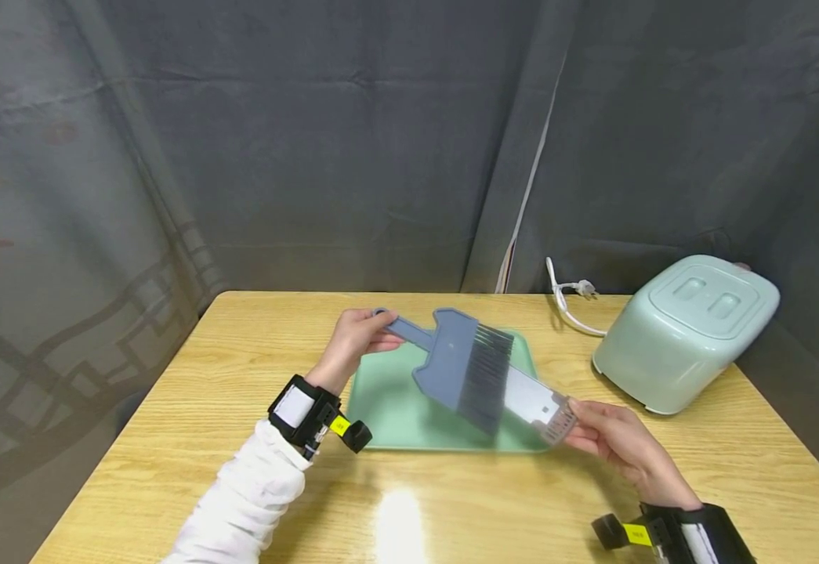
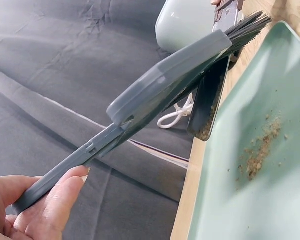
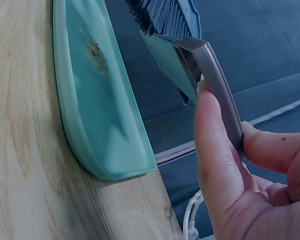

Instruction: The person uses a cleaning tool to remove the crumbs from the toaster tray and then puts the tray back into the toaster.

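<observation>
Brush [image 1: 462, 364] held by handle in left hand [image 1: 353, 341], fingers curled round it. Dustpan [image 1: 539, 407] pinched in right hand [image 1: 617, 442], both raised over tray [image 1: 388, 407] to catch crumbs [image 2: 260, 152].

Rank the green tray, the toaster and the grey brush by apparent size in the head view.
1. green tray, partly hidden by the brush
2. toaster, close to the tray, so unsure
3. grey brush, held above the tray, nearer the camera
</observation>
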A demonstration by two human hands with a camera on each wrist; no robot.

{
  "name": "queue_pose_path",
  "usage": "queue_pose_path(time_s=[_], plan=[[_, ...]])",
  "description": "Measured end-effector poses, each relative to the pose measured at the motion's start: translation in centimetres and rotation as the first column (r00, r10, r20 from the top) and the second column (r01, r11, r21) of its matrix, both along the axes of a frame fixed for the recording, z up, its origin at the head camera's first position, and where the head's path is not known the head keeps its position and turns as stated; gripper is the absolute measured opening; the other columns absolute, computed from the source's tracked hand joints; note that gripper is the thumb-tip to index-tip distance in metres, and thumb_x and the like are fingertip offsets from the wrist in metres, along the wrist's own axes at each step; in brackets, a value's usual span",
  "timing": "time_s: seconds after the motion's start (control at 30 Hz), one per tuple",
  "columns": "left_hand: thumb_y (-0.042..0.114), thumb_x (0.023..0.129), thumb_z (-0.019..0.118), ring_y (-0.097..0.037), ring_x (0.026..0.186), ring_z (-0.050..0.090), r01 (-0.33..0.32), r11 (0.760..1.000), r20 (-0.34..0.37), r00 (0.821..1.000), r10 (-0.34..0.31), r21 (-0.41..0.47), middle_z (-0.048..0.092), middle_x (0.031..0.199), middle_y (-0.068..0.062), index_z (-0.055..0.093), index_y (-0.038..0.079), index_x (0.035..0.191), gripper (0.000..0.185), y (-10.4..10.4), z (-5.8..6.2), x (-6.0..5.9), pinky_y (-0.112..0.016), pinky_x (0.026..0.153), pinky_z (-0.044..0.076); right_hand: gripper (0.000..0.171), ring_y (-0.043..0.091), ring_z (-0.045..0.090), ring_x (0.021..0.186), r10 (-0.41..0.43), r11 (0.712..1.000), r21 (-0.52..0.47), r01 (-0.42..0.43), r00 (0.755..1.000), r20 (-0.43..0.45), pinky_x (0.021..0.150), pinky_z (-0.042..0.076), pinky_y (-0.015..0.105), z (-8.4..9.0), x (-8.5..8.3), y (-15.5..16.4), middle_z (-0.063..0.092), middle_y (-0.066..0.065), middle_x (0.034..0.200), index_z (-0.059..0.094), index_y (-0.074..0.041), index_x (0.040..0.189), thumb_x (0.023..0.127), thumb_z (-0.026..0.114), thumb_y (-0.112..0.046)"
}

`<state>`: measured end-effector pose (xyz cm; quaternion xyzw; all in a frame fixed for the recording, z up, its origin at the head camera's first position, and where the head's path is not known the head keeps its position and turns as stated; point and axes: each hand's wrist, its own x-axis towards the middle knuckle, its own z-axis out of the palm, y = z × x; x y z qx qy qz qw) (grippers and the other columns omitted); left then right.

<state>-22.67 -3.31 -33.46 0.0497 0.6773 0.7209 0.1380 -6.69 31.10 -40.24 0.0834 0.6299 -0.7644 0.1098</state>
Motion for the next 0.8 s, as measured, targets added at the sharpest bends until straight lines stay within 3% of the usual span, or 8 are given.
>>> queue_pose_path(time_s=[0.2,0.8], plan=[[0.006,0.104,0.056,-0.007,0.058,0.069,-0.02,1.0,-0.003,1.0,0.02,-0.016,0.072,0.075,-0.008,0.062,-0.019,0.111,0.026,-0.4,0.1,-0.2,-0.022,0.066,0.065,0.022,0.013,0.073,0.08,-0.032,0.998,0.064,0.03,0.999,0.024,0.079,0.064,0.024,0.2,0.1,-0.2,0.072,0.005,0.089,0.063,0.009,0.112,0.108,0.047,-0.005],[0.005,0.104,0.056,-0.006,0.057,0.069,-0.069,0.997,-0.042,0.997,0.067,-0.044,0.072,0.074,-0.008,0.062,-0.019,0.107,0.025,-1.4,0.3,-0.4,-0.021,0.065,0.065,0.022,0.013,0.073,0.08,-0.02,0.997,0.071,0.019,1.0,0.016,0.078,0.064,0.024,0.0,0.0,-0.2,0.072,0.005,0.089,0.064,0.007,0.109,0.108,0.046,-0.005]])
